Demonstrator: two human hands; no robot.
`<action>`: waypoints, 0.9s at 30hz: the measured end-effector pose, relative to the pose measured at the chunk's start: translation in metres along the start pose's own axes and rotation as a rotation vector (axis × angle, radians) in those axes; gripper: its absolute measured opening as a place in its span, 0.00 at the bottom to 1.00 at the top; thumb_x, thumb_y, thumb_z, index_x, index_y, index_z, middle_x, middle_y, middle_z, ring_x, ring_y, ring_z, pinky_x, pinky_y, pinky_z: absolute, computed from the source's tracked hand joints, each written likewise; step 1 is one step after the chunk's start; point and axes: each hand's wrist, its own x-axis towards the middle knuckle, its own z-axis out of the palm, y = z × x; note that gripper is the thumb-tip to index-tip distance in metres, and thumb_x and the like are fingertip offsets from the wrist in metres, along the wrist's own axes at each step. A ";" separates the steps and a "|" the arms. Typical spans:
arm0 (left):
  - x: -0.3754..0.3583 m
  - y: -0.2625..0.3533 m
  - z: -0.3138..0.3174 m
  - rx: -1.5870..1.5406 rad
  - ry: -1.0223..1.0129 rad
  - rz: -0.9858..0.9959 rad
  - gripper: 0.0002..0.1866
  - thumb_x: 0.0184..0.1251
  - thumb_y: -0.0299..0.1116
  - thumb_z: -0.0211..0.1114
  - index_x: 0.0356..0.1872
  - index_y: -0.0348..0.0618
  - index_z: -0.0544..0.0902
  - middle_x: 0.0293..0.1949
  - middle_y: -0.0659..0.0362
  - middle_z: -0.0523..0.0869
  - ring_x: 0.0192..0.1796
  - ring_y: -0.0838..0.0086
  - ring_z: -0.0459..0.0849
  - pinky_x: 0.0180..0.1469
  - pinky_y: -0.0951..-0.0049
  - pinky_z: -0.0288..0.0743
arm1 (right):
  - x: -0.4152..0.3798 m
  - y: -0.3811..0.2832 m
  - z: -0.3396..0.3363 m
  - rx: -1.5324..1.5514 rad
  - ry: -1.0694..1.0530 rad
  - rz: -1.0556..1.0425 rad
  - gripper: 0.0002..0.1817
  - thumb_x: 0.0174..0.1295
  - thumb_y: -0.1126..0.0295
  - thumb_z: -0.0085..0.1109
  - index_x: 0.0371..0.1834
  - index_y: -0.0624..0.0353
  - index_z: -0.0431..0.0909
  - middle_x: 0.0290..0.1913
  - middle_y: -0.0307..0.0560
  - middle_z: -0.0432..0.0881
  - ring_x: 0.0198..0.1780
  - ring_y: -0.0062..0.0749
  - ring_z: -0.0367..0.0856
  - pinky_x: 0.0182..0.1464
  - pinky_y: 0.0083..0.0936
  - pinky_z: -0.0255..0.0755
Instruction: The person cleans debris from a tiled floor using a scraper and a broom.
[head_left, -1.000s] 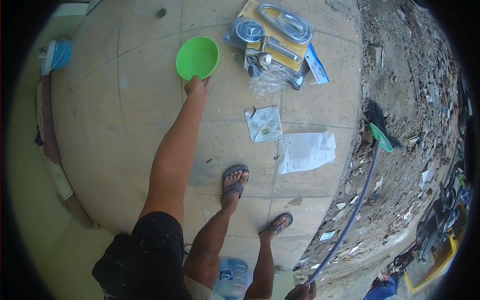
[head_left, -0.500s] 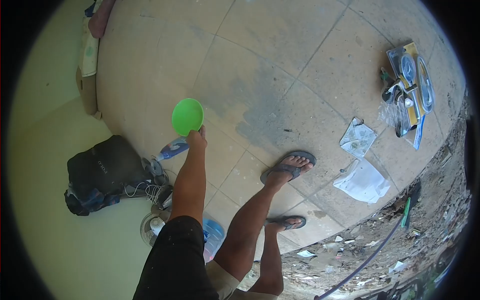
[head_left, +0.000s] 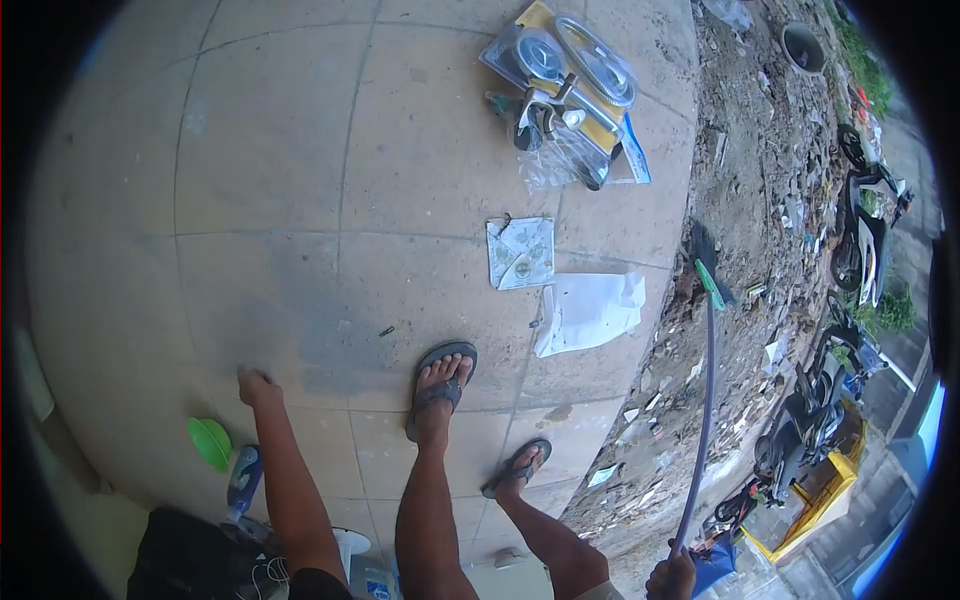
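Note:
My left hand (head_left: pixel 258 387) is out over the tiled floor with its fingers curled in; nothing shows in it, and it is slightly blurred. Just below it in the view, a bright green plastic bowl (head_left: pixel 210 443) rests tilted, apart from the hand. A blue bottle (head_left: pixel 243 480) lies beside the bowl. At the bottom right, my right hand (head_left: pixel 670 578) is wrapped round the long purple handle of a broom (head_left: pixel 702 420). The broom's green head with dark bristles is on the littered dirt past the tile edge.
Packaged bike parts (head_left: pixel 575 95), a patterned square packet (head_left: pixel 521 253) and a white sheet (head_left: pixel 592 312) lie on the tiles. My sandalled feet (head_left: pixel 440 388) stand mid-floor. A black bag (head_left: pixel 185 560) is at lower left. Parked motorbikes (head_left: pixel 800 430) stand beyond the dirt.
My left hand has let go of the green bowl and moved off it. The view has swung right, bringing my right hand on the broom handle and the motorbikes into sight.

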 end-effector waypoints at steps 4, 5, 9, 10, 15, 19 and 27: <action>-0.259 -0.012 0.173 0.394 -0.890 0.218 0.32 0.59 0.42 0.70 0.59 0.36 0.70 0.48 0.54 0.78 0.46 0.70 0.77 0.47 0.69 0.74 | 0.008 -0.001 -0.005 0.282 -0.116 0.105 0.20 0.75 0.57 0.35 0.64 0.48 0.68 0.15 0.32 0.56 0.10 0.18 0.54 0.09 0.15 0.52; -0.302 -0.024 0.210 0.483 -1.111 0.194 0.43 0.55 0.41 0.74 0.67 0.34 0.60 0.59 0.46 0.73 0.56 0.64 0.75 0.56 0.65 0.72 | 0.007 0.001 -0.003 0.262 -0.114 0.088 0.19 0.74 0.59 0.37 0.64 0.49 0.67 0.15 0.32 0.58 0.10 0.18 0.54 0.09 0.15 0.54; -0.441 -0.052 0.311 0.639 -1.100 0.790 0.66 0.35 0.49 0.83 0.73 0.41 0.46 0.67 0.32 0.59 0.67 0.45 0.66 0.67 0.56 0.63 | 0.010 0.013 0.004 0.117 -0.021 -0.007 0.18 0.72 0.66 0.42 0.64 0.50 0.67 0.15 0.33 0.61 0.10 0.18 0.58 0.09 0.15 0.56; -0.467 -0.043 0.321 0.640 -1.106 0.805 0.66 0.35 0.49 0.83 0.73 0.41 0.46 0.67 0.32 0.59 0.67 0.45 0.66 0.67 0.56 0.63 | 0.018 0.018 -0.003 0.136 -0.051 -0.007 0.18 0.71 0.67 0.42 0.63 0.51 0.67 0.16 0.34 0.62 0.10 0.18 0.59 0.09 0.16 0.56; -0.518 -0.042 0.357 1.265 -0.983 1.301 0.71 0.29 0.54 0.84 0.76 0.63 0.42 0.70 0.25 0.41 0.71 0.35 0.53 0.71 0.51 0.56 | 0.029 0.034 -0.009 0.199 -0.013 0.049 0.18 0.70 0.66 0.46 0.62 0.55 0.66 0.16 0.33 0.63 0.10 0.18 0.59 0.08 0.16 0.55; -0.503 -0.038 0.379 1.381 -1.177 1.473 0.66 0.35 0.51 0.82 0.76 0.62 0.46 0.63 0.37 0.71 0.62 0.45 0.73 0.62 0.55 0.69 | 0.048 0.055 -0.018 -0.060 -0.134 -0.083 0.21 0.70 0.64 0.51 0.63 0.56 0.63 0.15 0.32 0.60 0.08 0.17 0.58 0.07 0.16 0.54; -0.486 -0.055 0.374 1.304 -1.037 1.636 0.51 0.38 0.48 0.81 0.67 0.54 0.65 0.55 0.45 0.80 0.56 0.49 0.79 0.56 0.55 0.73 | 0.254 0.067 0.079 -0.424 -0.224 -0.373 0.18 0.59 0.75 0.53 0.51 0.70 0.66 0.20 0.46 0.75 0.17 0.31 0.78 0.17 0.27 0.76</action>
